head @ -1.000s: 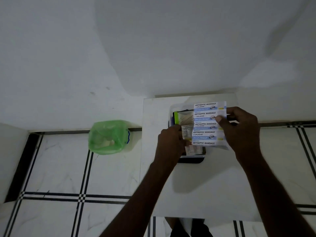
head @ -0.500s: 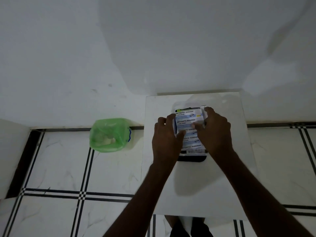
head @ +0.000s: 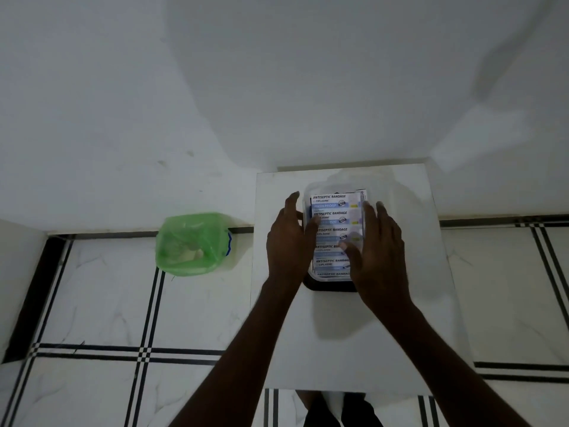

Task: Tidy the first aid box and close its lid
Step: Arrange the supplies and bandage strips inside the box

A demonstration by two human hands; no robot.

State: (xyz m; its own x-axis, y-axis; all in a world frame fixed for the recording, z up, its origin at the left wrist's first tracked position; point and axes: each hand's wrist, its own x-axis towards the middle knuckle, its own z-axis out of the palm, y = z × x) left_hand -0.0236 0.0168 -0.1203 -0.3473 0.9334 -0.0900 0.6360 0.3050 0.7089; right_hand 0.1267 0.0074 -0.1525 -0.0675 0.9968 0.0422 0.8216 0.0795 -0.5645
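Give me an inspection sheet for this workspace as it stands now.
Surface: small white table against the wall, bare around the box.
Job's things: first aid box, dark base; antiseptic bandage strips lie on top inside; whether a clear lid covers them is hard to tell.
Clutter: nothing seen on the table.
Hands: left hand flat against the box's left side; right hand on its right side, thumb over the strips.
Cables: nothing seen.
Surroundings: green-lined bin on tiled floor, left of the table.

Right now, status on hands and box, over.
Left hand and right hand flank the black first aid box, fingers open. White antiseptic bandage strips lie on top. Lid state unclear. Nothing blocking.
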